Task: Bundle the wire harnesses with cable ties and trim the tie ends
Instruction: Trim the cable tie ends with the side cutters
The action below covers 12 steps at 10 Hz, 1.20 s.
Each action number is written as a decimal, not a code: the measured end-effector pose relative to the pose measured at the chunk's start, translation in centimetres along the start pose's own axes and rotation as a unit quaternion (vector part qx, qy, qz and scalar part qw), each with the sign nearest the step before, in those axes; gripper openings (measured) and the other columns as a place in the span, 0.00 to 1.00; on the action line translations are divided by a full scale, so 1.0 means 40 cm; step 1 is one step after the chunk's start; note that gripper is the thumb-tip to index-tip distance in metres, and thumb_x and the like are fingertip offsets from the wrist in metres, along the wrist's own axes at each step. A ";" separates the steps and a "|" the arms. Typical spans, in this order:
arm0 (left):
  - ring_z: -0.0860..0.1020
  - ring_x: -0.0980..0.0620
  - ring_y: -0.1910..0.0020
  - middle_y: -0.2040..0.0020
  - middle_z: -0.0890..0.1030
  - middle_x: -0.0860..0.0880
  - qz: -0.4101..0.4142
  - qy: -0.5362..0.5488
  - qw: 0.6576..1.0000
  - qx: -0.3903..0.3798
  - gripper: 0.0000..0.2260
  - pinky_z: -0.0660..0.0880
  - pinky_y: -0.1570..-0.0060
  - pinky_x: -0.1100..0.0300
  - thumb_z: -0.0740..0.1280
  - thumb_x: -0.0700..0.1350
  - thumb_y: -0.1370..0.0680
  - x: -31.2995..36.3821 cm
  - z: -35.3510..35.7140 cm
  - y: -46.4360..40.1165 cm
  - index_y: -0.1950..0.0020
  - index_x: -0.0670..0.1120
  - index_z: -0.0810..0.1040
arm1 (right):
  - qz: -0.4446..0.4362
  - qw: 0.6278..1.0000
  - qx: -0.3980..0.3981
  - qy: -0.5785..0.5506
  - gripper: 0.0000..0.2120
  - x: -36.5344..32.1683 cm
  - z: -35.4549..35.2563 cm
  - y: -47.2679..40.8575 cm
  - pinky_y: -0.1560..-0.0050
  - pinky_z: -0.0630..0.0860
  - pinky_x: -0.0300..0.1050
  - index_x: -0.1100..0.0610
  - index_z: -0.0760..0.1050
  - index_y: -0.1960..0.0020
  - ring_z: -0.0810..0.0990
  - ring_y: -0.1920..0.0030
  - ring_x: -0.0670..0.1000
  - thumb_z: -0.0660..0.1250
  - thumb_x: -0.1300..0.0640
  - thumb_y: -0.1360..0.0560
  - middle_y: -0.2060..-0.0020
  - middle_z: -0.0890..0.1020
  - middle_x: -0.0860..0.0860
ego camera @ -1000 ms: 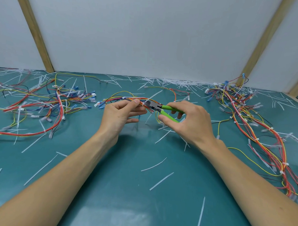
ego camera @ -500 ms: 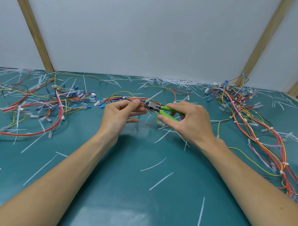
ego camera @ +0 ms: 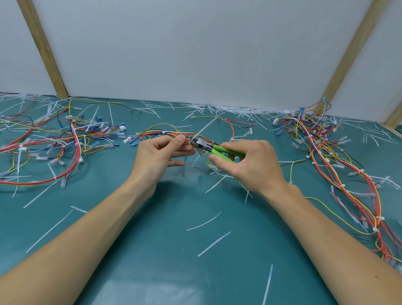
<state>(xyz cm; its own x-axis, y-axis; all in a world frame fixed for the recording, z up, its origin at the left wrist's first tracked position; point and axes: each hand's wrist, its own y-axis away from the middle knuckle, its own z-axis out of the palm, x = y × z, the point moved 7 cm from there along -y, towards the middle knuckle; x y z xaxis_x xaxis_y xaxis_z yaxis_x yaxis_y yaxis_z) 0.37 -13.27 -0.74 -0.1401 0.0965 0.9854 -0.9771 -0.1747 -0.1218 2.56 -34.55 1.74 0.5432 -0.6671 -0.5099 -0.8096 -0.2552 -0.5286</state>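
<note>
1. Left hand (ego camera: 160,154): fingers and thumb are curled around the harness (ego camera: 173,136), pinching the wire bundle just left of the cutter head and holding it raised above the table (ego camera: 180,254).
2. Right hand (ego camera: 247,164): wrapped around the green handles of the cutters (ego camera: 215,148). The handles sit slightly apart; the cutter nose points left, at the bundle right beside the left thumb.
3. Tie (ego camera: 203,129): a white tail runs up and to the right from the bundle at the cutter nose. Whether the blades are already around it cannot be told.
4. Step in hand, as judged: trimming the tail of a tie already tightened on this harness.
5. Next move calls for: blades seated flush against the tie head and clear of the wire insulation, then a firm squeeze of the handles while the left hand keeps the bundle steady.
6. Harness position: centre of the table, far from the body, connectors trailing left and a loop running right behind the right hand.
7. Surroundings: a wire pile (ego camera: 59,145) lies at left and a tied pile (ego camera: 332,161) at right. White offcuts (ego camera: 212,244) are scattered across the table, thickest along the back wall.
</note>
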 end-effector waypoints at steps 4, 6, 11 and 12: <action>0.87 0.48 0.53 0.55 0.87 0.45 0.002 -0.001 1.000 -0.001 0.09 0.81 0.62 0.62 0.68 0.47 0.19 -0.001 -0.002 -0.001 0.52 0.43 0.85 | -0.009 1.000 -0.015 0.016 0.16 -0.015 -0.006 -0.005 0.63 0.71 0.48 0.43 0.85 0.56 0.72 0.65 0.51 0.70 0.31 0.26 0.69 0.78 0.49; 0.87 0.48 0.53 0.56 0.87 0.45 0.001 0.000 1.000 -0.002 0.09 0.81 0.62 0.61 0.68 0.46 0.19 -0.003 0.000 -0.001 0.53 0.43 0.85 | -0.005 1.000 -0.003 0.015 0.16 -0.015 -0.011 -0.004 0.61 0.75 0.50 0.42 0.86 0.55 0.75 0.64 0.51 0.68 0.32 0.27 0.68 0.80 0.49; 0.87 0.47 0.53 0.55 0.87 0.45 -0.002 0.001 1.000 -0.002 0.09 0.81 0.62 0.61 0.68 0.46 0.19 -0.004 0.000 -0.001 0.52 0.42 0.84 | -0.012 1.000 -0.001 0.019 0.14 -0.017 -0.007 -0.006 0.61 0.74 0.50 0.40 0.84 0.58 0.75 0.64 0.51 0.68 0.32 0.26 0.71 0.77 0.49; 0.87 0.47 0.52 0.55 0.87 0.44 -0.003 0.001 1.000 -0.003 0.09 0.82 0.61 0.61 0.68 0.46 0.19 -0.004 0.001 -0.001 0.52 0.42 0.84 | -0.014 1.000 0.001 0.019 0.13 -0.015 -0.008 -0.006 0.62 0.74 0.49 0.39 0.84 0.58 0.75 0.64 0.51 0.68 0.32 0.26 0.71 0.77 0.49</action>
<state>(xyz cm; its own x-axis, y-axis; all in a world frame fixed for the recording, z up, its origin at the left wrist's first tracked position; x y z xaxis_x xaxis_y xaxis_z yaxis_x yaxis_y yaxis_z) 0.42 -13.31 -0.90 -0.1353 0.0990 0.9858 -0.9788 -0.1678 -0.1175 2.36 -34.32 2.39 0.5562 -0.6862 -0.4688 -0.7940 -0.2721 -0.5437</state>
